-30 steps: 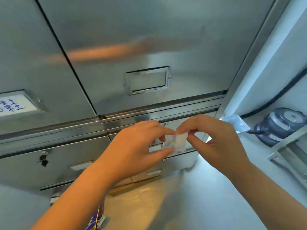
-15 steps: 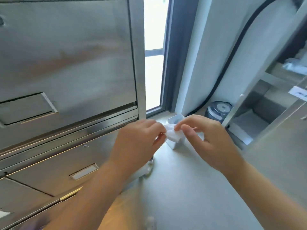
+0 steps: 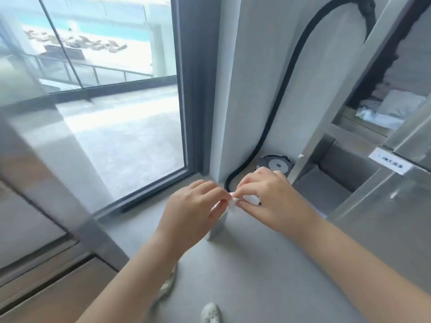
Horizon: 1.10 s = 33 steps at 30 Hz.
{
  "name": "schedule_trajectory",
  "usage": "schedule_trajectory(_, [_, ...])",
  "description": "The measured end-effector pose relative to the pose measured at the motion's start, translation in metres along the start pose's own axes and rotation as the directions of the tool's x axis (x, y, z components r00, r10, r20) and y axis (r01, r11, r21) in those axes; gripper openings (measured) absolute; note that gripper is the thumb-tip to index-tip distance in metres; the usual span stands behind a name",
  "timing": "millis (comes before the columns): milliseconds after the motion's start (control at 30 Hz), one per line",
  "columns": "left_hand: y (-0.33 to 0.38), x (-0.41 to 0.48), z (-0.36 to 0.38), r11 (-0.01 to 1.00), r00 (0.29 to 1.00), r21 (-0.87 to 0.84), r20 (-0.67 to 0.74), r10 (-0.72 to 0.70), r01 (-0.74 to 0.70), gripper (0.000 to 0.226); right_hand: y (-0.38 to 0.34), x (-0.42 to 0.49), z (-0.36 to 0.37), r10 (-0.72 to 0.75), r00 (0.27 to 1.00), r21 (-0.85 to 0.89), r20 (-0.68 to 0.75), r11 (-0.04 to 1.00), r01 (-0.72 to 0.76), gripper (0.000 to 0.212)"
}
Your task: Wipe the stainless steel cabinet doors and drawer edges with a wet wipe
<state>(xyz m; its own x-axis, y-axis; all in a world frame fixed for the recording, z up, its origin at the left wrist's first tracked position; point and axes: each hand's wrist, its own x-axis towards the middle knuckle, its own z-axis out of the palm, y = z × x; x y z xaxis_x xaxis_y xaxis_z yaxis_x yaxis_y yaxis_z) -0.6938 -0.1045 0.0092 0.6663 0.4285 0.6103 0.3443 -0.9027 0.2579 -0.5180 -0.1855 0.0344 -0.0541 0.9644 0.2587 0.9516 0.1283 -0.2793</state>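
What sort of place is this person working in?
Probably a utility or storage corner of a workplace: a stainless steel cabinet on the left, steel shelving with a paper label, and a tall window onto an outdoor terrace.

Bare forearms (image 3: 130,276), and a white perforated clog (image 3: 211,313) below.

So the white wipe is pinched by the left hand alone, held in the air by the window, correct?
Not quite. Both hands pinch it: the left hand and the right hand each hold the white wipe at their fingertips, in the air by the window. The head view shows it.
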Motion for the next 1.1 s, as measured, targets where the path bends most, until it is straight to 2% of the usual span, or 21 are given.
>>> schedule_trajectory(133, [-0.025,0.054,0.038,0.986,0.983,-0.059,0.104,-0.148,0.155,0.025,0.061,0.047,0.005,0.021,0.999,0.019,-0.035,1.000,-0.021,0.010])
schedule_trajectory(233, [-0.046,0.086,0.069,0.979,0.969,0.051,0.138,-0.204,0.199,0.038,0.101,0.076,0.017,-0.041,0.995,0.041,-0.087,0.998,0.045,0.006])
schedule_trajectory(433, [-0.098,0.130,0.146,0.962,0.959,0.229,0.202,-0.198,0.150,0.036,0.187,0.137,0.065,-0.220,0.953,-0.016,-0.209,0.975,0.222,0.004])
schedule_trajectory(533, [-0.120,0.145,0.183,0.936,0.946,0.301,0.207,-0.250,0.182,0.023,0.227,0.170,0.091,-0.296,0.932,-0.003,-0.210,0.953,0.302,0.008])
schedule_trajectory(733, [-0.159,0.165,0.252,0.845,0.870,0.385,0.174,-0.462,0.372,0.010,0.297,0.232,0.144,-0.390,0.920,0.153,-0.048,0.907,0.393,0.025])
schedule_trajectory(933, [-0.194,0.155,0.308,0.737,0.758,0.454,0.181,-0.627,0.501,0.010,0.329,0.266,0.203,-0.420,0.902,0.257,0.098,0.886,0.385,0.019])
schedule_trajectory(1100, [-0.227,0.129,0.359,0.704,0.700,0.468,0.221,-0.679,0.535,0.010,0.351,0.277,0.257,-0.405,0.878,0.296,0.254,0.897,0.328,0.017])
